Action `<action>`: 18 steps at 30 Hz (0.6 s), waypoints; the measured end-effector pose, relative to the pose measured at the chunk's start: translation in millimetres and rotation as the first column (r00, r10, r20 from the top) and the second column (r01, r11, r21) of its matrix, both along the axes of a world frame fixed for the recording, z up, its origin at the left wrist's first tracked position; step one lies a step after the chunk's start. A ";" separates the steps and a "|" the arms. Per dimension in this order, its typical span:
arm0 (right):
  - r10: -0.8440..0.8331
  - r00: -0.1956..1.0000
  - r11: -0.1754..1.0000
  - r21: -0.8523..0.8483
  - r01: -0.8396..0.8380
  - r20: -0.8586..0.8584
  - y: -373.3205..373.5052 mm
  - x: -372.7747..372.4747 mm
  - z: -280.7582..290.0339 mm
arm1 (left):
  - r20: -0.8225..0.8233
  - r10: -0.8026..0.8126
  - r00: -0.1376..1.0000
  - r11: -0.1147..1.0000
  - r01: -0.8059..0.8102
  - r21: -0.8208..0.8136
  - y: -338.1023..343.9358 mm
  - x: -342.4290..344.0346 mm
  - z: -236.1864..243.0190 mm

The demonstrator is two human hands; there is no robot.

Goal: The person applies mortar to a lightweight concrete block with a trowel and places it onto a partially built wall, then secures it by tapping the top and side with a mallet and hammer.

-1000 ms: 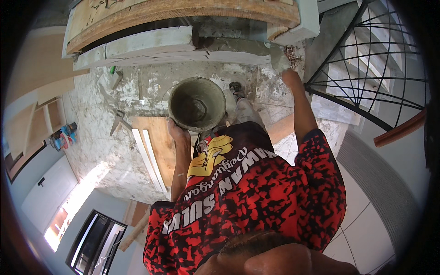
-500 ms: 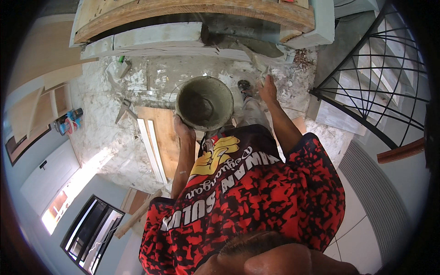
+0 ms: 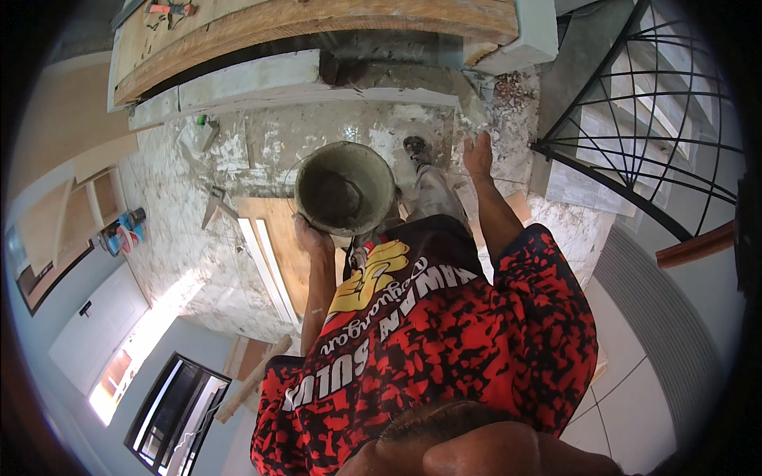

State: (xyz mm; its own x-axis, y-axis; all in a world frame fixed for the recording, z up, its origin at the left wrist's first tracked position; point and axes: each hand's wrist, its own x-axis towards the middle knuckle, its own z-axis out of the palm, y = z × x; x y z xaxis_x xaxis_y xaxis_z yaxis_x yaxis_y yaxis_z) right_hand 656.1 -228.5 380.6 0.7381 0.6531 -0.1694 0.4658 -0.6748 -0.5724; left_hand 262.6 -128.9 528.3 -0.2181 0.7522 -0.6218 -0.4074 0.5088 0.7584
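Observation:
My left hand (image 3: 309,236) grips the near left side of a grey, mortar-stained bucket (image 3: 383,184). The bucket is tilted so its open mouth faces up toward me; a wet grey patch shows at its bottom. Out to the right, my right hand (image 3: 478,155) is closed on a trowel, whose pale grey blade (image 3: 470,97) points away from me, close to the white slab's right end. The trowel's handle is mostly hidden in the fingers.
Ahead lies a long white slab (image 3: 246,83) beneath a wooden-edged platform (image 3: 317,24). A handsaw (image 3: 213,208), plywood (image 3: 278,218) and white strips (image 3: 266,262) lie on the stained floor at left. A black metal grille (image 3: 635,119) stands at right.
The view has shifted slightly. My right hand and the trowel have moved a little to the right of the slab's end. My left hand still holds the bucket.

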 end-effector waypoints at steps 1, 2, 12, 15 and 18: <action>0.021 1.000 0.999 -0.028 -0.021 0.002 -7.8 5.1 2.3 | 0.008 -0.010 1.000 1.000 0.010 0.003 1.2 3.4 -0.3; 0.044 0.999 0.992 -0.115 -0.047 -0.032 -10.6 11.0 14.1 | 0.011 -0.020 1.000 1.000 0.020 0.006 1.7 6.7 -0.5; 0.206 0.977 0.934 -0.311 -0.178 0.060 -12.0 77.5 61.5 | 0.013 -0.136 0.991 0.991 0.136 0.018 8.7 30.6 -4.2; 0.084 0.993 0.968 -0.242 -0.062 0.080 -21.4 82.4 42.2 | 0.028 -0.118 0.993 0.993 0.117 0.013 8.3 34.8 -4.4; 0.022 0.994 1.000 0.024 -0.019 -0.103 -23.9 72.7 15.7 | 0.047 -0.116 0.992 0.993 0.115 0.008 9.9 39.9 -8.6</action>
